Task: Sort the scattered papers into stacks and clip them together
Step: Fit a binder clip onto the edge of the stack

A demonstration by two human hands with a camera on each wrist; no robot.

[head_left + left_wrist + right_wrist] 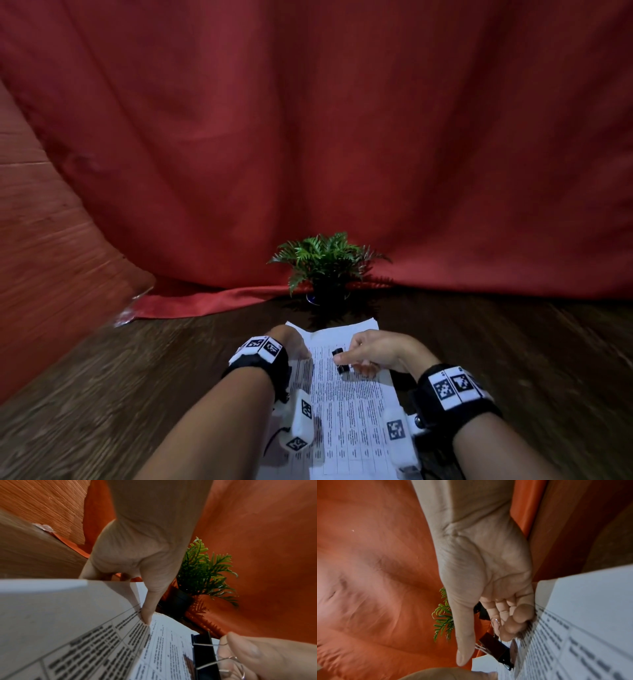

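Observation:
A stack of printed papers (349, 414) lies lengthwise on the dark wooden table (137, 377), between my forearms. My left hand (299, 353) holds the stack's left edge near the far end. In the left wrist view its thumb (147, 614) presses on the top sheet (68, 628) while the other fingers go behind the raised edge. My right hand (344, 358) pinches a black binder clip (342, 364) by its wire handles, just above the middle of the top sheet. The clip (205, 654) looks tilted and sits over the print. In the right wrist view the clip (494, 649) is between thumb and curled fingers.
A small potted fern (325, 263) stands right behind the far end of the papers. A red curtain (342, 137) hangs across the back and spills onto the table at the left. A wooden wall (41, 257) closes the left side.

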